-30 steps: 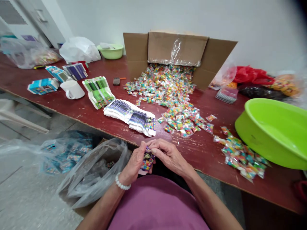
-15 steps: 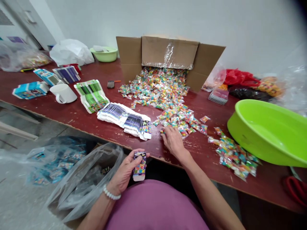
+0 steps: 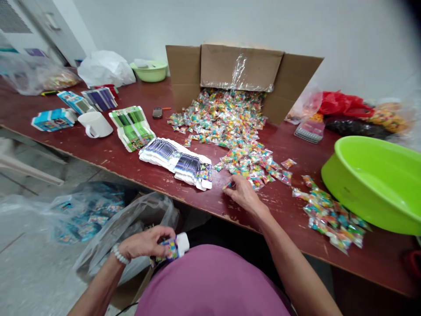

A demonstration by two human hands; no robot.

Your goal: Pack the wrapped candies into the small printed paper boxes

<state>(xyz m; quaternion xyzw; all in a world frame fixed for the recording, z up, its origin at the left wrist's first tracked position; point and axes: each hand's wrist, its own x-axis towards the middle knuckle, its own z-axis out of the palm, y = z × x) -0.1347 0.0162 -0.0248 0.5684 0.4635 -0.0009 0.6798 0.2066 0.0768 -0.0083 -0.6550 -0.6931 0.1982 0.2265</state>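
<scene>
My left hand (image 3: 148, 242) is closed around a small purple printed box (image 3: 177, 246), held sideways above my lap with its white end pointing right. My right hand (image 3: 245, 193) rests low over the table at the near edge of the candy packets (image 3: 230, 114), its fingertips pinched on what looks like one small candy packet (image 3: 227, 186). Left of that hand lies a fanned row of flat purple boxes (image 3: 187, 164) with white edges. Loose candy packets spill out from a cardboard box (image 3: 241, 66) lying open toward me.
A big green basin (image 3: 362, 193) stands at the right beside a smaller candy pile (image 3: 332, 217). Green cartons (image 3: 131, 127), a white mug (image 3: 95, 124) and blue cartons (image 3: 54, 120) sit leftward. Below the table edge, a clear plastic liner (image 3: 108, 245) hangs in a carton.
My left hand has moved left and down, tipping the purple box from upright to sideways. My right hand has drawn slightly back from the candy pile, fingertips pinched. The view has shifted a little.
</scene>
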